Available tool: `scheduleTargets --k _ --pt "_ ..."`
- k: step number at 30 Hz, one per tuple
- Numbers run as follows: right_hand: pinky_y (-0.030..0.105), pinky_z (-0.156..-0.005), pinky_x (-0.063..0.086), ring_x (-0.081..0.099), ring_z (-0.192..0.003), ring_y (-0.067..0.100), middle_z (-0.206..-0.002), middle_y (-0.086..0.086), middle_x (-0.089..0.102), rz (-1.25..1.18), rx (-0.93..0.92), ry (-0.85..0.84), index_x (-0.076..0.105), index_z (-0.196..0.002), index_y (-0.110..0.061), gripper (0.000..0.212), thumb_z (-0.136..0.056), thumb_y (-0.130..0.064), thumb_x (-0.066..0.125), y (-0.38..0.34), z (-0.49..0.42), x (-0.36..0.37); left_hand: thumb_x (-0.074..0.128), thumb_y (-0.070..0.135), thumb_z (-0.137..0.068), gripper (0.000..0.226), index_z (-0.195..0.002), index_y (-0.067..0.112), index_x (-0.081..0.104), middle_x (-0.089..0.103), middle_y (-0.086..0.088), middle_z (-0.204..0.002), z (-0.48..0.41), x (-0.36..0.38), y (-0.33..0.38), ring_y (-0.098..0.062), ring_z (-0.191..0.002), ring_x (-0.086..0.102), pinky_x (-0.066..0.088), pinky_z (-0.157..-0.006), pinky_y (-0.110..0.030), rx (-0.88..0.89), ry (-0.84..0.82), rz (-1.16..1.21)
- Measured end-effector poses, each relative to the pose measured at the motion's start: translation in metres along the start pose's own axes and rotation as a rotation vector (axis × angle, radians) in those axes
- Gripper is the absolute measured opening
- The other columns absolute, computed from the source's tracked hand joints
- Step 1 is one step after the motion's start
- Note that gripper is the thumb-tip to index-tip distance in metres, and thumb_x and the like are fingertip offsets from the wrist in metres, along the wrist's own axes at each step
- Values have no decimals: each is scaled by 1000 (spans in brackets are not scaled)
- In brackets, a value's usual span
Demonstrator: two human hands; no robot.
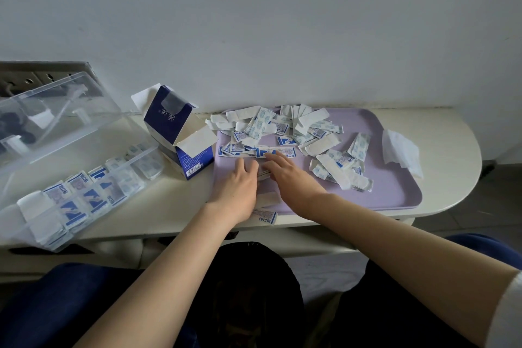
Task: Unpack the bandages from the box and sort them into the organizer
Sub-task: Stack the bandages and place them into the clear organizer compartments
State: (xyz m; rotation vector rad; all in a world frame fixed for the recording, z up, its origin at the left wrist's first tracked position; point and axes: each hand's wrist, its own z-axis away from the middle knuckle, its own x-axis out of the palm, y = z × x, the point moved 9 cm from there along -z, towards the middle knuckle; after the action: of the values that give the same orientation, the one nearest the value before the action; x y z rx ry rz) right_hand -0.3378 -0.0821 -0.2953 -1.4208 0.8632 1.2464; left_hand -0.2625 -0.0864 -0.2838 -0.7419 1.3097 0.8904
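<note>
Bandages (282, 127) lay on a lilac tray (395, 192) on the pale surface (452, 144) by a white wall (254, 22).
The right hand (288, 178) rested flat; the left hand (240, 186) hid its grip; box (180, 133) and organizer (70, 121) stood left.

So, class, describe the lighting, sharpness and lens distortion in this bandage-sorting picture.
Head view: dim, flat, bluish light, only faint shadows; the wide lens bows the white table's front edge; the clear plastic organizer's lid carries pale sheen; the left hand, right hand and small wrapped bandages between them look soft.
</note>
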Motion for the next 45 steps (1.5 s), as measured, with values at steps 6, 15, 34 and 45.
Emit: scheduleTargets --k 6,15,34,45 --pt "26 -107 33 24 -141 26 -145 16 34 134 -138 161 41 -131 4 40 -92 3 48 -14 4 -14 42 2 -92 35 -125 7 33 40 -14 -125 4 -8 2 -28 -104 55 31 -66 -28 -15 36 -19" --pt "28 -62 54 61 -79 25 -88 9 61 166 -169 293 60 -85 -5 34 -60 2 81 -22 2 -33 38 8 -96 24 -120 10 35 63 -6 -104 13 -34 0 -25 -89 63 34 -60 -29 7 101 -60" --pt "33 -65 38 58 -83 29 -103 -1 61 8 -243 57 43 -122 -17 23 -99 -21 38 -70 28 -33 38 1 -91 29 -118 11 37 60 -9 -103 71 -61 -43 -25 -70 46 34 -59 -32 5 136 40" --pt "26 -73 42 55 -86 17 -93 1 65 -233 -296 299 66 -106 -14 31 -95 -30 42 -119 12 -59 44 8 -96 21 -111 22 38 52 5 -100 106 -84 -89 -19 -81 60 29 -54 -27 -28 381 97"
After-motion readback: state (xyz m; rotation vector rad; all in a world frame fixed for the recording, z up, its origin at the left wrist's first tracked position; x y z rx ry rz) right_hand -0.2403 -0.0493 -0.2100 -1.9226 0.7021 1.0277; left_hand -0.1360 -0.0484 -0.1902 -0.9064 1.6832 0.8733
